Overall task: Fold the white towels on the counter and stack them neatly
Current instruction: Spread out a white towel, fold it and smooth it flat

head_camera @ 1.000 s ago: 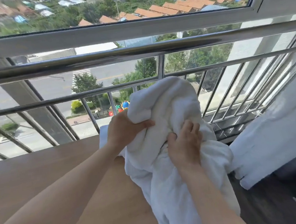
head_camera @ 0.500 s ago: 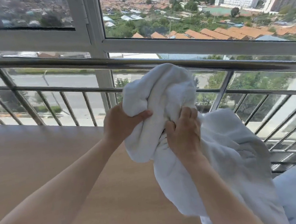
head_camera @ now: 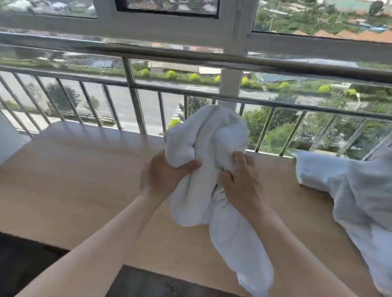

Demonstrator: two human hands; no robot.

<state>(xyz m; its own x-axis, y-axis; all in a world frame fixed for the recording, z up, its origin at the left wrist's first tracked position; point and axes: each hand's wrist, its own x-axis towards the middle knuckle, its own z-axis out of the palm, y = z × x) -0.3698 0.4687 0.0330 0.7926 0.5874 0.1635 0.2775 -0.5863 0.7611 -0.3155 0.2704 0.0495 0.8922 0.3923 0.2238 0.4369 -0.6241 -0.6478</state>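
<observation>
Both our hands are clamped on one white towel (head_camera: 212, 132): our left hand (head_camera: 164, 176) pinches a fold under the thumb, and our right hand (head_camera: 239, 182) has its fingers dug into the bunched cloth. The towel hangs crumpled above the wooden counter (head_camera: 72, 176), its tail drooping toward the near edge. We judge the task barely begun, with no fold made and no stack in sight. Farther right, a heap of white cloth (head_camera: 377, 202), likely more towels, lies unfolded. Beyond stands the metal railing (head_camera: 181, 60).
</observation>
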